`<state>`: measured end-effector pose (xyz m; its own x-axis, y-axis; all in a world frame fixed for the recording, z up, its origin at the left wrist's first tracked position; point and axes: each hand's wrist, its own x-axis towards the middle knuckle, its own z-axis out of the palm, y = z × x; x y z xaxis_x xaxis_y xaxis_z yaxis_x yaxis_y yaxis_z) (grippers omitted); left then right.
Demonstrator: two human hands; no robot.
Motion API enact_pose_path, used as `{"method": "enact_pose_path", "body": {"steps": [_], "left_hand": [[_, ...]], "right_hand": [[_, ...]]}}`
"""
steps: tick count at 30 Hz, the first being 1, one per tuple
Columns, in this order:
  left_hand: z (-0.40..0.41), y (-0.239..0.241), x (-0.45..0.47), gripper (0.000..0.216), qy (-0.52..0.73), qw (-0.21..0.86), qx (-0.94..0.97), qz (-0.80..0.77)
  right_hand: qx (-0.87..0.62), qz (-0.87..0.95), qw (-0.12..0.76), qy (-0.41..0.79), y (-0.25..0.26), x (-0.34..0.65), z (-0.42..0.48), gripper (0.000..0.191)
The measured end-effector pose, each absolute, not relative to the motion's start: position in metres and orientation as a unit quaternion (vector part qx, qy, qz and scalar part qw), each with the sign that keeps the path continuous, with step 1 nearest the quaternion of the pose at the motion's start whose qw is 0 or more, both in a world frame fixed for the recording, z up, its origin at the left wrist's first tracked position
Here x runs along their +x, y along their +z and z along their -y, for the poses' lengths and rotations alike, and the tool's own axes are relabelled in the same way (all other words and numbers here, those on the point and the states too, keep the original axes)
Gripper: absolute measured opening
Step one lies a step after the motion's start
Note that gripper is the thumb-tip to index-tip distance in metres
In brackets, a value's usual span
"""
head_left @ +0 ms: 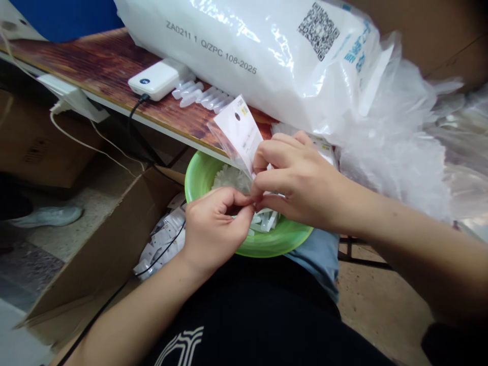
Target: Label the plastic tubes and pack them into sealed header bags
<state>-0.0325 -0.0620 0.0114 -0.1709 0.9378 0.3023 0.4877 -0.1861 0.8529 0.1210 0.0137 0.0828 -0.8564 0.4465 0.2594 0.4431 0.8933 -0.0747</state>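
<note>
Over a green bowl (274, 249), my right hand (293, 178) is closed on a clear plastic packet with a white header card (242, 129). The card tilts up and left and has a dark round hole near its top. My left hand (217, 223) is closed, thumb and index finger pinched together at the packet's lower end against my right fingertips. What lies in that pinch is hidden. Inside the bowl are small white strips (265, 221) and a heap of translucent pieces (231, 178), partly covered by my hands.
A wooden table (102, 56) carries a large white plastic sack (244, 46), a white power bank (154, 79) with a black cable, and several small translucent pieces (202, 96). An open cardboard box (95, 259) at lower left holds packets (163, 239). Crumpled clear plastic (396, 142) lies right.
</note>
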Motion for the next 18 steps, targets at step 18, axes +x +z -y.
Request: {"method": "enact_pose_path", "body": {"steps": [18], "left_hand": [[0.0608,0.0149,-0.0311,0.007,0.471,0.218,0.627,-0.58]], "right_hand": [[-0.216,0.968,0.123,-0.03,0.0807,0.1232,-0.0101,0.021]]}}
